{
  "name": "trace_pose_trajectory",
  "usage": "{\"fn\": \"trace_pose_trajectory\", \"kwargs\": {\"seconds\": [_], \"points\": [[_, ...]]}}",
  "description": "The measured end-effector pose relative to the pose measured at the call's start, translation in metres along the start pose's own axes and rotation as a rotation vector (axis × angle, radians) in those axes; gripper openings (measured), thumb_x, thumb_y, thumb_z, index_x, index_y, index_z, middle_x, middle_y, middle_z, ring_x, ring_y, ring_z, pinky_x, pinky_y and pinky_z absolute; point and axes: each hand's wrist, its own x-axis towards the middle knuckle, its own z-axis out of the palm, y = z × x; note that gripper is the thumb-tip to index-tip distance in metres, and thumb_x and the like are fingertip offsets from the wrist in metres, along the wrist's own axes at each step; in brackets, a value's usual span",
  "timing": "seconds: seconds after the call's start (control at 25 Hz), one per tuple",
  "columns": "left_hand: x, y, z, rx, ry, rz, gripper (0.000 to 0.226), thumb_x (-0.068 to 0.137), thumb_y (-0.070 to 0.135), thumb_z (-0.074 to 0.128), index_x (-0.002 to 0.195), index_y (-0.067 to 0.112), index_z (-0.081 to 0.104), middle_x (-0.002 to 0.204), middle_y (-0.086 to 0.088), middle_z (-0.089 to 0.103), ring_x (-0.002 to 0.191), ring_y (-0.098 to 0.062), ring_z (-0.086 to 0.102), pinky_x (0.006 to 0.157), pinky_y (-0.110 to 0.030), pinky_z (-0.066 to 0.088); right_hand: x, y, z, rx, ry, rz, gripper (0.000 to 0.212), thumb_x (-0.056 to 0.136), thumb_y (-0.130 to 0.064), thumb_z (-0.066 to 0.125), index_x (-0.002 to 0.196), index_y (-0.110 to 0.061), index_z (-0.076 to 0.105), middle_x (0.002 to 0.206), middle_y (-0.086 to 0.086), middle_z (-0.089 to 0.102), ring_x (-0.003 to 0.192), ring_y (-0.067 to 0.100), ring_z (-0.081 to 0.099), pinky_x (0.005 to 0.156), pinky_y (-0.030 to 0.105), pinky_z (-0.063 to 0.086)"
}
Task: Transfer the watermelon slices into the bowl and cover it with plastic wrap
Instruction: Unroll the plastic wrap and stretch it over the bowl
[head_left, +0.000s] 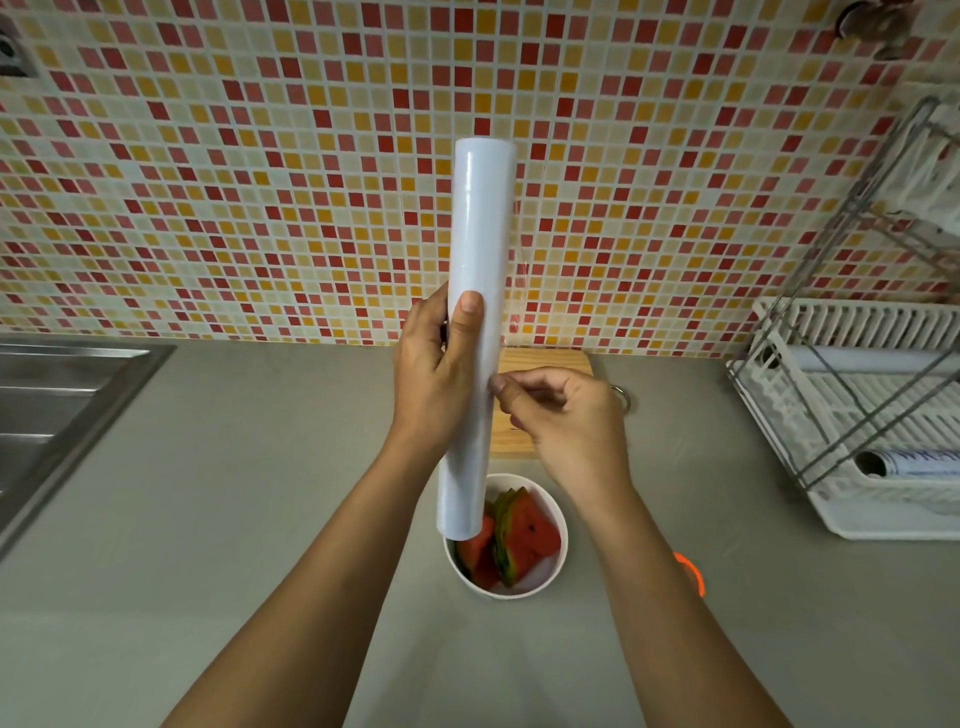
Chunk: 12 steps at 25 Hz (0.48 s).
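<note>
Gripping plastic wrap roll (480, 218) near mid-length with left hand (434, 376), thumb across the front, roll upright above the counter (249, 467). Pinching loose film edge (512, 312) beside the roll with right hand (569, 415). Seeing watermelon slices (527, 535) already in white bowl (564, 530), under the roll's lower end. Not covered yet. Expect stiff, light roll; film thin, clingy, tear-prone. Best to pinch the free edge wide, pull evenly.

The left grip (431, 374) curls round an upright plastic wrap roll (480, 223); the right grip (566, 410) pinches loose film (519, 291) at its side. Below, watermelon slices (527, 535) sit in a white bowl (563, 525) on the grey tabletop (260, 467).
</note>
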Motion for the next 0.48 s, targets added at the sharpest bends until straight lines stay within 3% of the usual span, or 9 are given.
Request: {"fn": "trace_pose_trajectory", "kwargs": {"seconds": [0.16, 0.24, 0.36, 0.48], "points": [[0.009, 0.002, -0.008, -0.013, 0.031, -0.024, 0.035, 0.092, 0.051, 0.039, 0.096, 0.022, 0.058, 0.091, 0.000, 0.057, 0.085, -0.014, 0.059, 0.067, -0.021, 0.048, 0.003, 0.003, -0.006, -0.151, 0.020, -0.019, 0.008, 0.081, -0.030, 0.067, 0.079, -0.022, 0.069, 0.071, -0.009, 0.069, 0.068, 0.007, 0.065, 0.070, 0.031, 0.056], [0.013, 0.003, -0.010, -0.037, 0.043, -0.042, 0.033, 0.092, 0.052, 0.039, 0.098, 0.026, 0.058, 0.091, 0.004, 0.057, 0.085, -0.008, 0.060, 0.066, -0.016, 0.048, 0.003, 0.002, -0.008, -0.013, 0.010, 0.048, 0.006, 0.081, -0.034, 0.066, 0.080, -0.027, 0.067, 0.075, -0.007, 0.071, 0.073, 0.012, 0.068, 0.073, 0.034, 0.058], [0.011, 0.004, -0.005, -0.035, 0.021, -0.029, 0.030, 0.094, 0.048, 0.040, 0.100, 0.027, 0.060, 0.093, 0.008, 0.058, 0.090, -0.008, 0.060, 0.073, -0.022, 0.052, 0.004, -0.006, 0.003, 0.268, -0.020, 0.141, 0.006, 0.075, -0.037, 0.071, 0.080, -0.034, 0.069, 0.079, -0.008, 0.074, 0.078, 0.013, 0.071, 0.068, 0.026, 0.057], [0.008, 0.002, -0.001, -0.060, 0.011, -0.026, 0.031, 0.092, 0.048, 0.040, 0.097, 0.024, 0.059, 0.090, 0.009, 0.057, 0.089, -0.009, 0.059, 0.072, -0.019, 0.050, 0.008, -0.008, 0.009, 0.264, 0.037, 0.099, 0.005, 0.076, -0.027, 0.072, 0.081, -0.029, 0.072, 0.078, -0.009, 0.074, 0.079, 0.011, 0.070, 0.073, 0.031, 0.058]]}}
